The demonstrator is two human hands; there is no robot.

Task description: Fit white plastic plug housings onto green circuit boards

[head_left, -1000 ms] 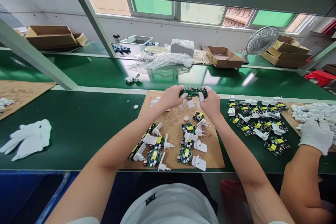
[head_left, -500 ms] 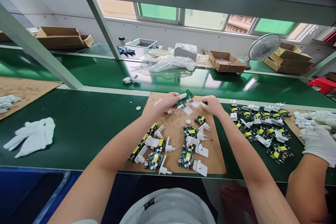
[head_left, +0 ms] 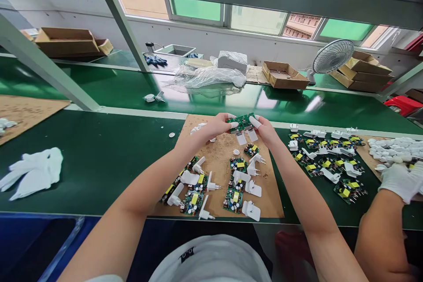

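My left hand (head_left: 222, 125) and my right hand (head_left: 263, 129) hold a green circuit board (head_left: 242, 123) between them, one at each end. Both thumbs wear white covers and press on the board's face. Two white plastic pieces (head_left: 246, 136) hang at its lower edge. Under the hands lies a brown board (head_left: 213, 158). On it stand more circuit boards (head_left: 233, 200) with yellow parts, beside white plug housings (head_left: 251, 210). A small white round piece (head_left: 236, 152) lies just below my hands.
At the right, a person's gloved hand (head_left: 401, 181) is by a pile of white parts (head_left: 393, 150). Several circuit boards (head_left: 340, 165) lie between us. A white glove (head_left: 38, 172) rests at the left. Behind are a fan (head_left: 333, 56) and an open carton (head_left: 284, 76).
My right hand has moved left and taken hold of the right end of the board. The board has turned more level. The person's gloved hand has shifted slightly.
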